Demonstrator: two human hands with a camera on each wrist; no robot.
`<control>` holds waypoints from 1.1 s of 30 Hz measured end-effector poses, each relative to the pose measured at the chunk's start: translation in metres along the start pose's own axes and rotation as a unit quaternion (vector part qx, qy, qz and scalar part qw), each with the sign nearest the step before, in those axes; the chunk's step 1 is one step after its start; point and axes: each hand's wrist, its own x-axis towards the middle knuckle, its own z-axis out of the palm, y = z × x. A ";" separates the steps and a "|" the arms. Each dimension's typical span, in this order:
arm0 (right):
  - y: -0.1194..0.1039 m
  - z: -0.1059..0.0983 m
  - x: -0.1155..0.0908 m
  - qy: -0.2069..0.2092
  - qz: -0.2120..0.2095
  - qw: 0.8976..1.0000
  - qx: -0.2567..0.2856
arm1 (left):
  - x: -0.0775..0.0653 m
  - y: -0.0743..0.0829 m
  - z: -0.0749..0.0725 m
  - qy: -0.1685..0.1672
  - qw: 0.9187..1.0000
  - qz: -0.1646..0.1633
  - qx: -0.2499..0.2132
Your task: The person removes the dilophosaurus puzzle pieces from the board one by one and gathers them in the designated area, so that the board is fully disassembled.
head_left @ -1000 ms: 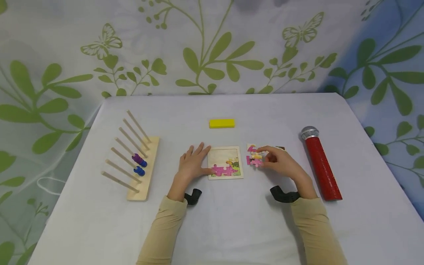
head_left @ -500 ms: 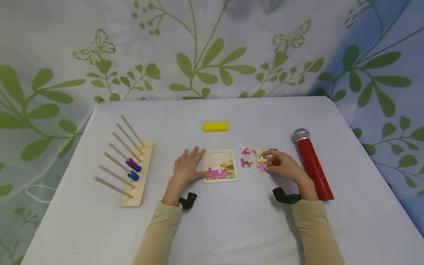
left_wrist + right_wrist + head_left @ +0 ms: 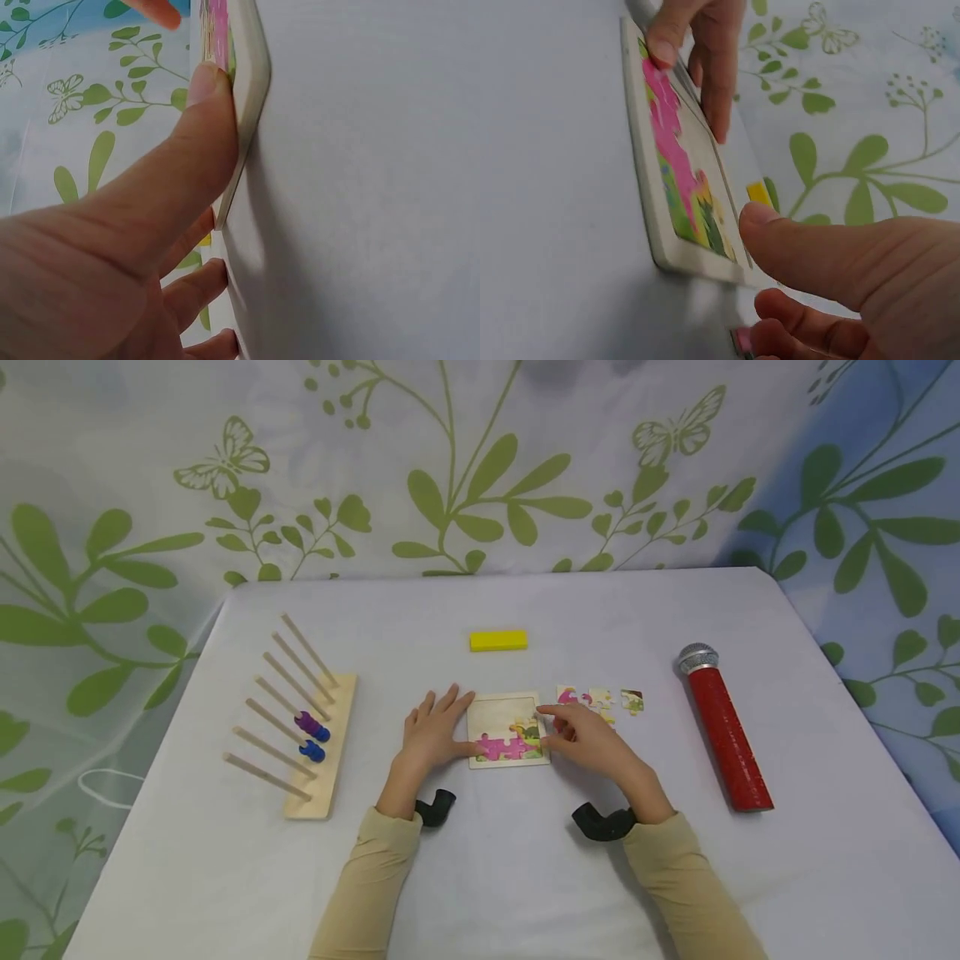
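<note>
A square wooden puzzle board [image 3: 510, 763] lies before me, pink and green pieces fitted along its lower and right parts. My left hand [image 3: 432, 735] rests at its left side, fingers spread; in the left wrist view the thumb [image 3: 199, 135] presses on the board's edge. At the right edge of the board is my right hand [image 3: 588, 743], thumb and index finger apart. Nothing shows between them in the right wrist view. Several loose puzzle pieces [image 3: 632, 700] lie right of the board, some partly hidden by the right hand.
A yellow block [image 3: 498, 641] lies behind the board. To the left stands a wooden peg rack [image 3: 341, 718] with blue and purple beads [image 3: 312, 752] on its slanting pegs. A red microphone [image 3: 726, 735] lies on the right.
My right hand has left the loose pieces and moved left to the board's right edge; the piece it was touching stays on the table. The left hand keeps its place.
</note>
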 end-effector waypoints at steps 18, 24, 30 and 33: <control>-0.013 0.017 0.007 0.030 0.003 0.999 -0.022 | -0.002 0.000 0.003 -0.002 1.000 -0.006 0.002; -0.015 0.014 0.011 0.029 0.011 0.999 -0.029 | 0.000 -0.001 0.002 0.002 1.000 -0.006 -0.002; -0.013 0.015 0.012 0.012 0.014 1.000 -0.024 | 0.001 0.000 0.002 0.005 1.000 -0.006 0.001; -0.013 0.017 0.011 0.014 0.008 1.000 -0.023 | 0.002 -0.001 0.003 0.002 1.000 -0.006 0.004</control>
